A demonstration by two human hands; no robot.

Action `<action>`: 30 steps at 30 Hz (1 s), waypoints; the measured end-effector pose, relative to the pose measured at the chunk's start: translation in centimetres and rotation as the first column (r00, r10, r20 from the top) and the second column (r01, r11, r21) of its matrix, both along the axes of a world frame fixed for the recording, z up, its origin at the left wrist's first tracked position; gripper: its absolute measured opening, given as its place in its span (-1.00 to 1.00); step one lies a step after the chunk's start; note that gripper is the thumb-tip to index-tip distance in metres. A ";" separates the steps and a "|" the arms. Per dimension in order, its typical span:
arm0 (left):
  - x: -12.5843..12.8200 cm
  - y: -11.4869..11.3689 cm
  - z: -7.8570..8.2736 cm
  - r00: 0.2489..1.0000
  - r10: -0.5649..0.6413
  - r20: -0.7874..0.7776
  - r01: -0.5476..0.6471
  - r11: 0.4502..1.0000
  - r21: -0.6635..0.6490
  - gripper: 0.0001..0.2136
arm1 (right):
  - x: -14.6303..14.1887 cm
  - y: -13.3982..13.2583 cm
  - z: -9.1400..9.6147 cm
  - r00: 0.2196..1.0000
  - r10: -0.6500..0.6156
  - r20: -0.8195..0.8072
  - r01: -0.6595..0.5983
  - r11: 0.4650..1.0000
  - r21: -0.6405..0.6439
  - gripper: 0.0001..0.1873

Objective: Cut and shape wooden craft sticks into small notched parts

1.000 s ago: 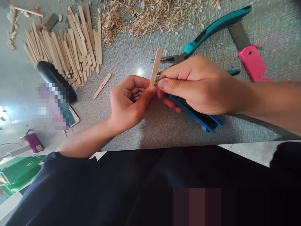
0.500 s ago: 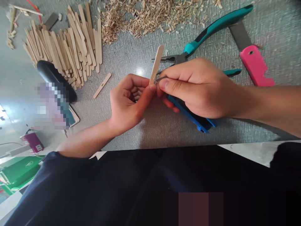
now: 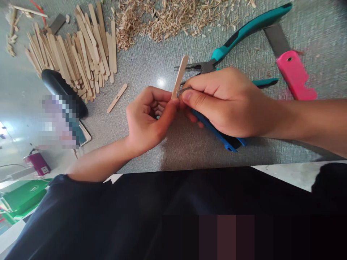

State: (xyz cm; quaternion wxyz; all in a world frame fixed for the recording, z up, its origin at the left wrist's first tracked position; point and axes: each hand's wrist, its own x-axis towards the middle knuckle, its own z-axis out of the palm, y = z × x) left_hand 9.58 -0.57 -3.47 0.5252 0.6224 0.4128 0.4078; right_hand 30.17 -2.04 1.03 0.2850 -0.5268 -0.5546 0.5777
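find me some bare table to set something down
Bare table lies between the craft-stick pile, wood shavings and left hand; another patch between the loose craft stick and left forearm. Crowded: around the right hand, by needle-nose pliers and blue tool.

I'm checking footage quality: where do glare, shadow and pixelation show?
Head view: a glare spot on the gray tabletop, frame-left of the held wooden stick; head view: shadow below the right hand; head view: pixelation over the dark clothing.
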 end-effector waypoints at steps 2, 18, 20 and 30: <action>-0.1 -0.1 -0.2 1.000 -0.012 -0.004 0.011 1.000 -0.013 -0.62 | 0.0 0.0 0.0 0.999 0.004 0.044 -0.005 1.000 0.020 -0.39; -0.9 0.2 -0.3 0.993 -0.115 -0.035 0.115 0.993 -0.010 -0.65 | 0.1 0.3 0.3 0.993 0.060 0.101 -0.056 0.997 -0.044 -0.36; -0.9 0.3 -0.2 0.990 -0.143 -0.015 0.142 0.989 -0.045 -0.64 | 0.2 0.3 0.3 0.996 0.072 0.054 -0.067 0.994 -0.091 -0.37; -0.4 1.2 -0.1 0.980 -0.177 0.091 0.186 0.977 -0.102 -0.59 | 0.6 0.3 0.1 0.959 -0.005 -0.282 -0.042 0.986 -0.159 -0.53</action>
